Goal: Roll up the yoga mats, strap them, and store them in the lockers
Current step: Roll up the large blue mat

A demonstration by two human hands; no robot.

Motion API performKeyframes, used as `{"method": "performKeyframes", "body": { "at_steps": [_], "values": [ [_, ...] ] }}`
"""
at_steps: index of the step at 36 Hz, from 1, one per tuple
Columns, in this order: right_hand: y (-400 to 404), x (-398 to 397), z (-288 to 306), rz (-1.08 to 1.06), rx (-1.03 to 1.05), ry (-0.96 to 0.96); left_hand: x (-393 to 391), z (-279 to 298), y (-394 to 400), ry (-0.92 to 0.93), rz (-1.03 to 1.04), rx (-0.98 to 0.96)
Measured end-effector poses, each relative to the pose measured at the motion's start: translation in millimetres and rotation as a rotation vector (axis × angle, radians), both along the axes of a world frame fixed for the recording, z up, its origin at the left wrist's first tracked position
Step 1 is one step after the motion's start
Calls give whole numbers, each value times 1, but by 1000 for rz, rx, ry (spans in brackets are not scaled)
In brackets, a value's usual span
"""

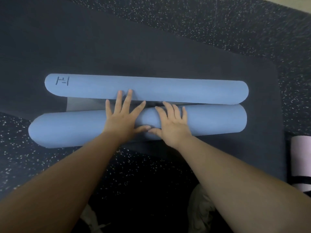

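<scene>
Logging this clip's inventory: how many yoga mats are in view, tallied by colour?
Blue mat, nearly rolled, both hands on it: 1
Dark mat, flat beneath it: 1
Pink mat, rolled and strapped, at the right edge: 1
Total: 3

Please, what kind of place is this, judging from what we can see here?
Probably a gym or yoga studio. The floor is black speckled rubber, like gym flooring. Both hands press a blue yoga mat nearly rolled up on a dark mat, and a pink rolled mat with a strap lies beside.
</scene>
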State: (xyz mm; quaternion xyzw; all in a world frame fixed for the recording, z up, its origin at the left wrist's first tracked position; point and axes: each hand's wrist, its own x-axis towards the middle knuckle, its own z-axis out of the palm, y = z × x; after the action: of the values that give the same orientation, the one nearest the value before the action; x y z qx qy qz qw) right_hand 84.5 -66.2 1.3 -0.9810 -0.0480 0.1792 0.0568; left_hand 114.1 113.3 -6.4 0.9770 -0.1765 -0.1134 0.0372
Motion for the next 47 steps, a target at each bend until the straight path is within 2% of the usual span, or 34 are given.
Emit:
{"method": "performKeyframes", "body": {
  "at_steps": [6,10,13,18,22,29,36,38,42,47],
  "values": [
    [11,16,-1,-110,30,-98,7,-3,-6,-58,55,-31],
    [21,26,0,-181,46,-149,18,-2,-15,-2,111,-40],
    [22,24,1,-128,53,-223,26,2,-20,23,135,-94],
    [10,11,-10,-59,180,-490,39,5,-24,40,158,-99],
    [-3,2,-15,-65,190,-565,54,8,-26,23,179,-83],
    [-4,1,-18,-74,304,-504,73,11,-29,-63,211,-81],
    [8,15,-1,-97,167,-254,82,12,-37,-307,84,29],
    [9,21,2,-81,103,-179,87,14,-38,-307,81,69],
    [15,34,8,-121,-46,-191,96,13,-37,-268,98,95],
    [22,56,17,-137,-58,-147,98,11,-35,-209,125,61]
  ]
}}
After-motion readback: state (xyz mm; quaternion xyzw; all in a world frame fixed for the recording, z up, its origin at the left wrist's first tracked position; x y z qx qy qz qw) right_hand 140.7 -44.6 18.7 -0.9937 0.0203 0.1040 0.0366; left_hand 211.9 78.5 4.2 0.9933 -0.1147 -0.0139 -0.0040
